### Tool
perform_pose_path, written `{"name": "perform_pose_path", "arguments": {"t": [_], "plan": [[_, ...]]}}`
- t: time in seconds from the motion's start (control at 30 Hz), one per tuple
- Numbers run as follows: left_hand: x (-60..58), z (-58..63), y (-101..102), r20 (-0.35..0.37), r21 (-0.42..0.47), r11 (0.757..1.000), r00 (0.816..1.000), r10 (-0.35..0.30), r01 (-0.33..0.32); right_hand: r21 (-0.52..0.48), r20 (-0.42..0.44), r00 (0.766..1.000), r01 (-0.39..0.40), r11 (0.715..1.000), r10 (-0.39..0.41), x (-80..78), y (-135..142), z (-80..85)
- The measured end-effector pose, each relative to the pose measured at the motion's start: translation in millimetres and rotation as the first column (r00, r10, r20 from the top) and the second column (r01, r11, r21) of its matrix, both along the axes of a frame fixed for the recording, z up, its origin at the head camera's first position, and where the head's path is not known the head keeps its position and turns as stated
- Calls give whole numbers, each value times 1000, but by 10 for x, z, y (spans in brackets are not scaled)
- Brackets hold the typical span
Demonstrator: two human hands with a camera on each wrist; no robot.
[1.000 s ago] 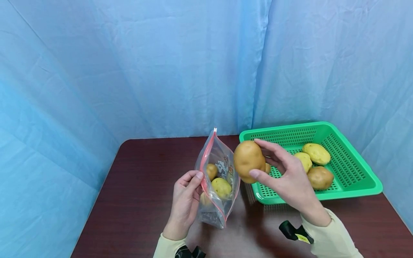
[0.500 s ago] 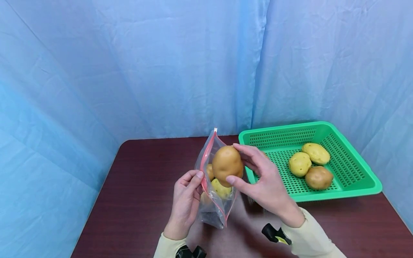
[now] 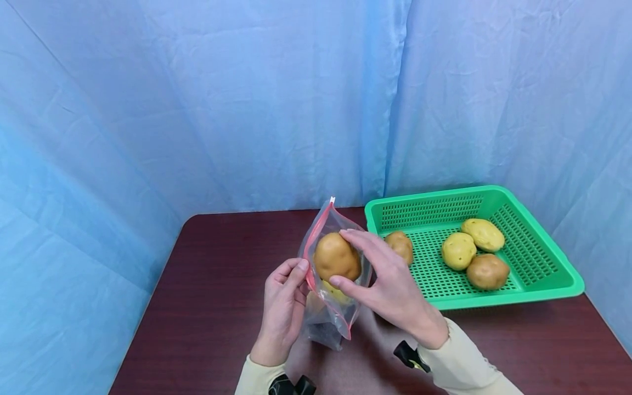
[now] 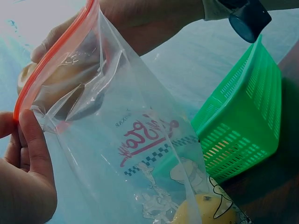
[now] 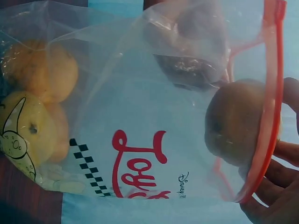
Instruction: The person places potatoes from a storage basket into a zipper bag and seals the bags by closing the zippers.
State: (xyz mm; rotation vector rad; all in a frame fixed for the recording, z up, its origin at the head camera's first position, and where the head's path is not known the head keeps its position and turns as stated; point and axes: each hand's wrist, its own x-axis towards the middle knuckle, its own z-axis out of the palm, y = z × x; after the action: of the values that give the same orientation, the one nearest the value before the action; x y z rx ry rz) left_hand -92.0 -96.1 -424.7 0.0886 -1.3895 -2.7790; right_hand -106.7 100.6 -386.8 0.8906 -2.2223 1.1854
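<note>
A clear zip bag [image 3: 329,307] with a red seal strip stands on the dark table, its mouth open upward. My left hand [image 3: 283,299] pinches the bag's left rim. My right hand [image 3: 390,282] grips a brown potato [image 3: 336,257] that sits in the bag's mouth. Under it inside the bag lie yellow potatoes [image 5: 39,105]. In the left wrist view the bag [image 4: 140,140] fills the frame, the red strip beside my thumb. In the right wrist view the held potato [image 5: 236,121] shows through the plastic at the red rim.
A green perforated basket [image 3: 533,258] stands at the right of the table [image 3: 207,285] with several potatoes [image 3: 474,252] in it. Blue curtain [image 3: 197,109] closes off the back and sides. Bare table lies left of the bag.
My right hand carried the brown potato leftward from over the basket's edge into the bag's mouth. My left hand kept hold of the rim.
</note>
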Motion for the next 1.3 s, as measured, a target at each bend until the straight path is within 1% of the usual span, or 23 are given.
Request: {"name": "perform_pose_path", "arguments": {"t": [0.17,0.3,0.37,0.43,0.53,0.6,0.67,0.7,0.77,0.83,0.9,0.93,1.03,1.13,1.23,1.3], "plan": [[-5,13,0,1,12,1000,1000,10,-10,33,-50,998,39,999,-37,-21,-17,-39],[-8,21,-6,2,15,1000,1000,17,-17,111,-48,996,80,991,-75,-38,-18,-56],[-7,26,-12,0,17,1000,1000,22,-22,152,-48,996,87,985,-81,-47,-20,-65],[-7,30,-16,-5,20,999,1000,27,-27,167,-65,995,89,982,-79,-56,-17,-83],[-5,35,-22,-13,25,999,999,31,-31,105,-112,990,96,990,-84,-71,14,-114],[-5,42,-29,-15,27,999,999,34,-33,50,-125,984,138,989,-131,-75,56,-127],[-8,53,-40,-16,26,999,999,38,-37,26,-92,974,208,978,-205,-75,115,-131],[-12,60,-47,-15,25,999,999,40,-40,34,-52,969,244,969,-243,-71,146,-129],[-20,78,-65,-13,16,999,999,48,-48,77,39,952,300,951,-303,-71,203,-120],[-37,99,-88,-12,1,999,999,51,-51,130,109,937,318,939,-333,-78,250,-110],[-61,125,-110,-11,-13,999,999,52,-52,148,146,933,307,940,-328,-90,267,-94],[-72,139,-120,-12,-19,998,999,53,-53,141,148,937,298,944,-317,-99,263,-83],[-110,190,-158,-20,-23,998,998,53,-54,103,131,951,268,958,-280,-131,199,-43],[-136,239,-197,-46,-12,997,997,69,-70,42,135,963,232,972,-235,-166,93,18],[-147,260,-236,-62,9,997,995,76,-76,11,119,969,218,976,-218,-197,13,53],[-149,247,-255,-53,20,997,996,69,-68,15,99,970,221,975,-221,-209,-9,44]]}}
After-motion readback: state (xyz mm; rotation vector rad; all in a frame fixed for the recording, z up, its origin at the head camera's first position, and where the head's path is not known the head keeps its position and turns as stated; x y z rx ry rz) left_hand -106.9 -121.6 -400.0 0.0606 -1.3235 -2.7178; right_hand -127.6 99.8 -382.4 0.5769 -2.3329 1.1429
